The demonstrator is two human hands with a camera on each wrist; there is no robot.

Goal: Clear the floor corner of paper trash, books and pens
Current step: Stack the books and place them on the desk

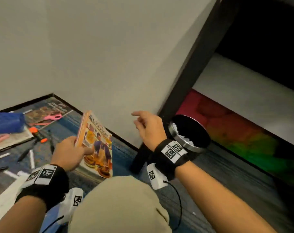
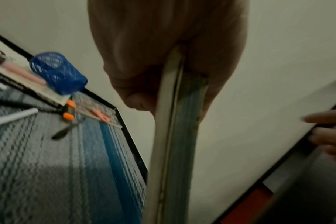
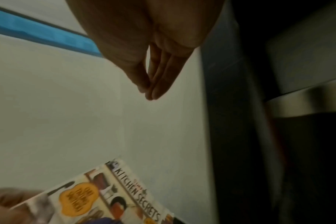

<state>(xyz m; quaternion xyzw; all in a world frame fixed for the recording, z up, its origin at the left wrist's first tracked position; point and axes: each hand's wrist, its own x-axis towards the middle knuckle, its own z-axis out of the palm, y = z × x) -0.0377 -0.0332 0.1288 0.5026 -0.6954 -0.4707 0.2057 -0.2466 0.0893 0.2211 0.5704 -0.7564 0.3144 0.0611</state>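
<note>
My left hand (image 1: 70, 153) grips a thin cookbook, "Kitchen Secrets" (image 1: 99, 145), by its spine edge and holds it upright above the carpet; the left wrist view shows the book (image 2: 175, 121) edge-on between thumb and fingers. The cover (image 3: 109, 195) also shows low in the right wrist view. My right hand (image 1: 146, 126) hovers empty near the wall, fingers loosely extended (image 3: 152, 84). In the floor corner lie another book (image 1: 48, 111), a magazine (image 1: 11, 140), pink scissors (image 1: 52, 117), an orange-capped marker (image 1: 37, 135) and several pens (image 1: 32, 158).
A round metal-rimmed trash bin (image 1: 190, 133) with white paper inside stands by a dark table leg (image 1: 193, 64). A blue mesh pen cup (image 1: 7, 122) lies on its side over the magazine. My knee (image 1: 119, 204) fills the near foreground. Coloured mats lie under the table.
</note>
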